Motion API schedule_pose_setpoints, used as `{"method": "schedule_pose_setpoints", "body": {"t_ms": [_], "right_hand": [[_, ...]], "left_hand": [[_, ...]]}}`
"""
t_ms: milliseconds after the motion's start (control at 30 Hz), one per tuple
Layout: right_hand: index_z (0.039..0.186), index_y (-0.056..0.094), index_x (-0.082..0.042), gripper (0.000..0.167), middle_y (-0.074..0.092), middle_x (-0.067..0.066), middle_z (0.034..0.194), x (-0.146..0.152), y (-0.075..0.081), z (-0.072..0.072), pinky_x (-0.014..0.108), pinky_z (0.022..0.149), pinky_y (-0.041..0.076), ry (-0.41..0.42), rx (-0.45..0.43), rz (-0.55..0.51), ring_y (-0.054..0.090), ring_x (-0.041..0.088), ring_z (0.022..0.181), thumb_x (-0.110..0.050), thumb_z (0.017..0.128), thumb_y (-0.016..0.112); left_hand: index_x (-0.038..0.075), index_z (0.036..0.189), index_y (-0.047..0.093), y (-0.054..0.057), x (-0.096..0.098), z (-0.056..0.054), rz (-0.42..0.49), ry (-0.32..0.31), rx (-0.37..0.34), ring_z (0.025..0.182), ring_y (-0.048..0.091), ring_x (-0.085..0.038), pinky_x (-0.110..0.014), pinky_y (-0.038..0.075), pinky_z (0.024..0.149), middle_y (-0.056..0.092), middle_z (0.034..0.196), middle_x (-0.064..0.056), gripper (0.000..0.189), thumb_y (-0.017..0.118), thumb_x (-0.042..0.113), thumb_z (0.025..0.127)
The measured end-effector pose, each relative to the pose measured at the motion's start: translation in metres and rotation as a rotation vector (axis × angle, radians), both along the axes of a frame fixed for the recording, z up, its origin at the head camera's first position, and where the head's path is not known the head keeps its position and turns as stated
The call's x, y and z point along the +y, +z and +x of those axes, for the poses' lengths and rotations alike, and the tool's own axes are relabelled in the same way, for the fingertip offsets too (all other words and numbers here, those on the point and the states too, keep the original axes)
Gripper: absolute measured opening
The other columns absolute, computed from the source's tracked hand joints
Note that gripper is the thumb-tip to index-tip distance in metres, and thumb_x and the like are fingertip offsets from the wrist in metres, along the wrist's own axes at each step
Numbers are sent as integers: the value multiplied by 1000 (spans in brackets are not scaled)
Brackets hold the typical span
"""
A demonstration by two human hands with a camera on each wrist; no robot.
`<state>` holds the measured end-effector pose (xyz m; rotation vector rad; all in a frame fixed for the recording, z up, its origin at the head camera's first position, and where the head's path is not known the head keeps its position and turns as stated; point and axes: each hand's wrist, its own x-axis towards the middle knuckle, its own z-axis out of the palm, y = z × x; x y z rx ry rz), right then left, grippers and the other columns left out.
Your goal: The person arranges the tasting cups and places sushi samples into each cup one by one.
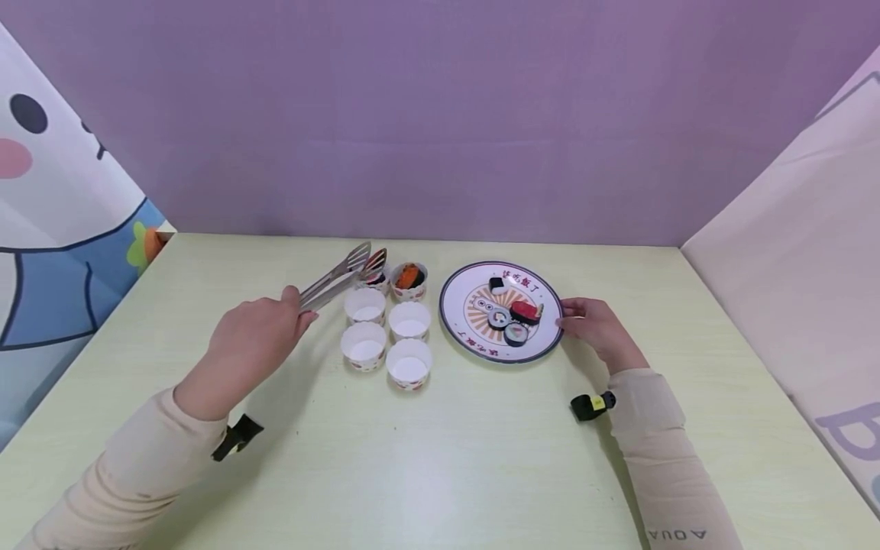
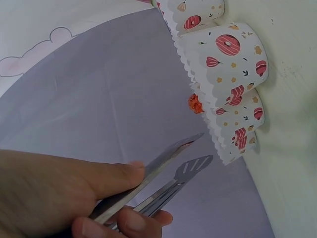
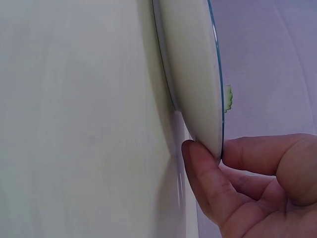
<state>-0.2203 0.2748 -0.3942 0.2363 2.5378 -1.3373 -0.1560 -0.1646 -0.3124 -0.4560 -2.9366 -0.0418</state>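
Note:
My left hand (image 1: pixel 250 347) grips a pair of metal tongs (image 1: pixel 330 283), their slotted ends spread apart over the back left paper cup (image 1: pixel 380 287). Dark and pale contents show in that cup, partly hidden by the tongs. Beside it, another paper cup (image 1: pixel 399 295) holds a toy sushi piece (image 1: pixel 410 276) with an orange top. With thumb and fingers, my right hand (image 1: pixel 596 330) pinches the right rim of a white plate (image 1: pixel 455 305). On the plate lie a red-topped sushi piece (image 1: pixel 525 311), two round sushi rolls (image 1: pixel 516 334) and a small black-and-white piece (image 1: pixel 497 285).
In front of the two filled cups stand several more paper cups (image 1: pixel 409 363) with bare white insides, left of the plate. A purple cloth wall (image 1: pixel 440 122) rises behind the pale table (image 1: pixel 426 473). Printed panels flank both sides.

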Motion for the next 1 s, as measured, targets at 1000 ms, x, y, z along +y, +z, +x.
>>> {"method": "schedule_pose_setpoints", "body": {"t_ms": [1000], "right_hand": [[136, 38, 10, 48, 46, 27, 132, -1, 2, 1, 36, 95, 43, 5, 9, -3, 49, 32, 113, -2, 92, 54]], "left_hand": [[-4, 82, 42, 1, 8, -2, 5, 2, -18, 40, 45, -27, -40, 37, 38, 41, 48, -8, 34, 56, 25, 95]]}}
